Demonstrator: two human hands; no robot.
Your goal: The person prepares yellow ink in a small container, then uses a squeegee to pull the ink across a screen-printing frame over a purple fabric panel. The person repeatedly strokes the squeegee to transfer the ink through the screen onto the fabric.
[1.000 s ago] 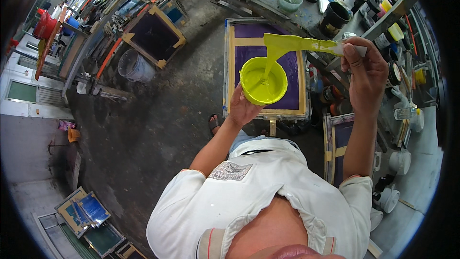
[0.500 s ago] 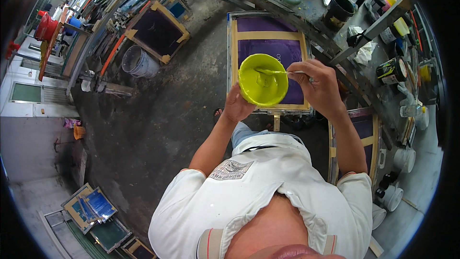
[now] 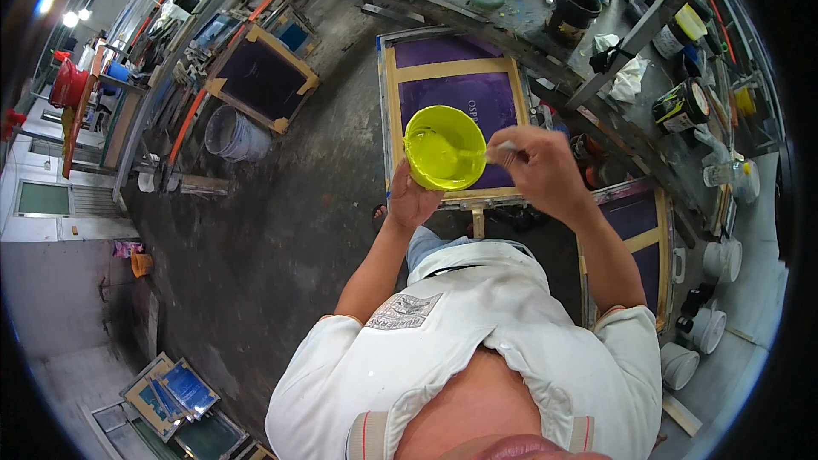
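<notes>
Well, our left hand is curled against the near left side of the yellow cup, which is above the purple screen. Our right hand closes in a pinch on the pale stick beside the rim (blur hides its far end, so we cannot tell its depth). For good stirring, we do best with a firm cup, slow strokes along wall and bottom, and no ink slopping over.

- Wearing white short-sleeved shirt, orange-trimmed cuffs
- Beige collar is showing red stripe
- Grey chest patch is showing
- Light-blue trousers, dark sandal are showing
</notes>
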